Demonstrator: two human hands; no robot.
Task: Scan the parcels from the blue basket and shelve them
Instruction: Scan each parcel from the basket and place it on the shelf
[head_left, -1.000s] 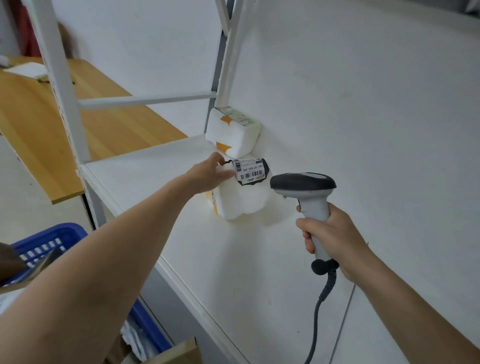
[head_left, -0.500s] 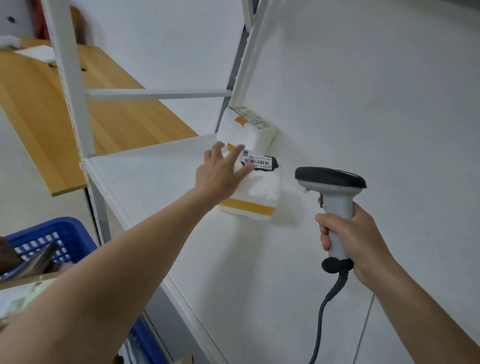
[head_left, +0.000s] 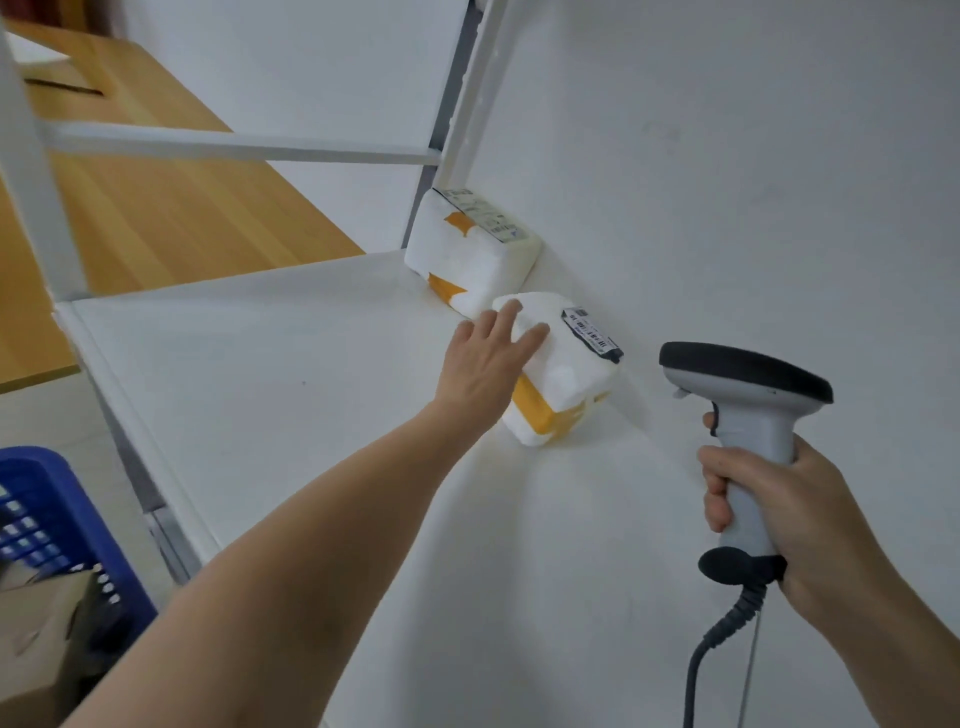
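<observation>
shelving looks partly done: a white foam-wrapped parcel with orange tape (head_left: 569, 376) lies on the white shelf board (head_left: 270, 374) by the back wall, just beside a second white taped parcel (head_left: 470, 252). left hand (head_left: 485, 366), fingers spread flat, rests on the nearer one; right hand (head_left: 774, 519) is curled round the grey handheld barcode scanner (head_left: 748, 400). blue plastic basket (head_left: 36, 462) at lower left holds a brown cardboard parcel (head_left: 36, 639); judged: more to scan and shelve.

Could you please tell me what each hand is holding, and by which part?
The right hand grips the barcode scanner by its grey handle. The left hand holds nothing; its straight fingers rest on the nearer white parcel on the shelf.
</observation>
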